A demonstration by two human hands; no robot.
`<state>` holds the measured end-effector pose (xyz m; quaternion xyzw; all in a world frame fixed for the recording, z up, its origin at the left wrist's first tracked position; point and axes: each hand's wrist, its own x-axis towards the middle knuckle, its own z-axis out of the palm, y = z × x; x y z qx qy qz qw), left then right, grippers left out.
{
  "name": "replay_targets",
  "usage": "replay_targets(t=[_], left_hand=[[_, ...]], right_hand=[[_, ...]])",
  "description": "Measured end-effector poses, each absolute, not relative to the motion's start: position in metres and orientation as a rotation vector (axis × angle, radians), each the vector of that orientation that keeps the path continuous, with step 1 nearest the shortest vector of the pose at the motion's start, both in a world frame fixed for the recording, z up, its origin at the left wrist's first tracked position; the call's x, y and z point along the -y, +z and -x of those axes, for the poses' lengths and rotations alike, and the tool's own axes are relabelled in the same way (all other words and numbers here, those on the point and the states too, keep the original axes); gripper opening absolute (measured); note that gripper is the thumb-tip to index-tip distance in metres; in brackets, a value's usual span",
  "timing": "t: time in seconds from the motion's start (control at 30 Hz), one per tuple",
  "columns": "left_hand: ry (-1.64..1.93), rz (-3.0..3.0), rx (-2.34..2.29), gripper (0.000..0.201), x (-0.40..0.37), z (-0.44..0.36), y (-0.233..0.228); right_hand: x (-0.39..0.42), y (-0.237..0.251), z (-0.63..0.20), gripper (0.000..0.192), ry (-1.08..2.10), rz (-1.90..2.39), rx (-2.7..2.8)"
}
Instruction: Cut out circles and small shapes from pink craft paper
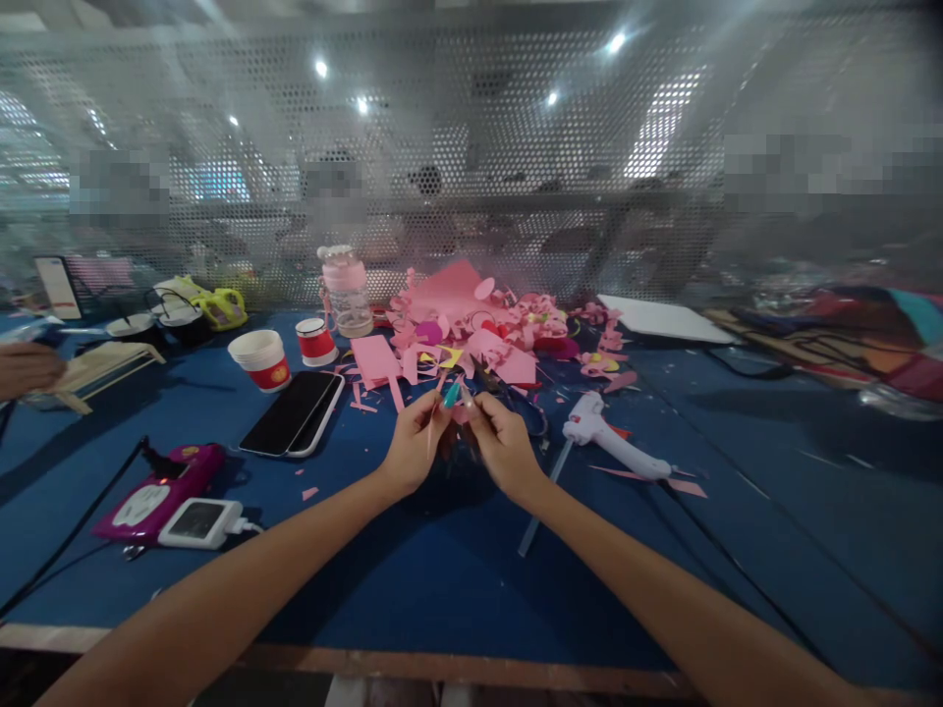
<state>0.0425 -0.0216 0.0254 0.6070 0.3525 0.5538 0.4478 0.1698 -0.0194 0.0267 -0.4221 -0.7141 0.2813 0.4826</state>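
Two hands pinch a small pink piece above a blue table

The left hand (414,450) and the right hand (508,450) meet near the middle of the blue table (457,599), fingertips closed on a small pink piece (461,413) between them. Fingers partly hide the piece, so its full shape is hard to tell. The left thumb wears a teal nail, and a thin pink strip (431,437) hangs by the left fingers.

Just beyond the hands lies a heap of pink scraps (508,319) — cut strips, curls and flat sheets, with some yellow and purple among them. To the right rests a white glue gun (615,444), a clear glue stick (545,501) pointing from it toward the near edge.

To the left, a black-screened phone (295,417) lies near two red-and-white paper cups (257,355), with a pink-lidded bottle (348,295) farther back. Nearer on the left sit a purple device (166,491) and a small white gadget (200,523). Another person's hand (30,368) shows at the far left edge — a perforated screen (471,147) stands behind everything.
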Motion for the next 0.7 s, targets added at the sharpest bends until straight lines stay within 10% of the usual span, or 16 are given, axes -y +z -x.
replay_targets(t=[0.7], left_hand=[[1.246,-1.277,-0.816,0.039,0.0164,-0.0418,0.0256]], right_hand=[[0.0213,0.0336,-0.1749,0.029,0.550,0.907,1.887]])
